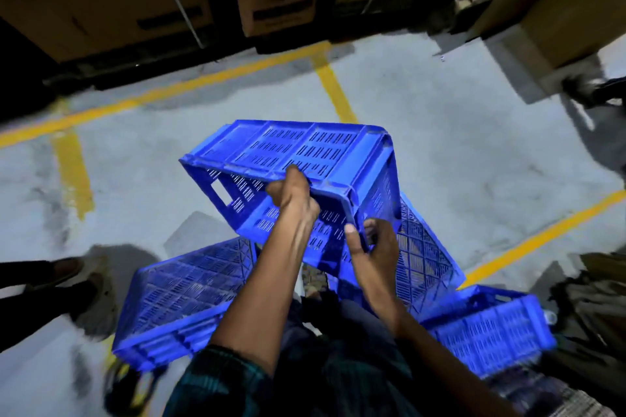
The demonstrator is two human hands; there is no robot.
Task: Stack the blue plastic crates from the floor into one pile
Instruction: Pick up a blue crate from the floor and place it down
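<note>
At frame centre, the left hand [293, 195] and right hand [374, 244] each hold a closed grip on the rim of a tilted, empty blue slotted plastic crate [321, 159], above three more blue crates [189, 294] on the floor.

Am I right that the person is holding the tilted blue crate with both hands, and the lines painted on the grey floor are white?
Not quite. The head view shows the floor lines are yellow, not white. The rest stands: the left hand and right hand both have a grip on the tilted blue crate above the grey floor.
</note>
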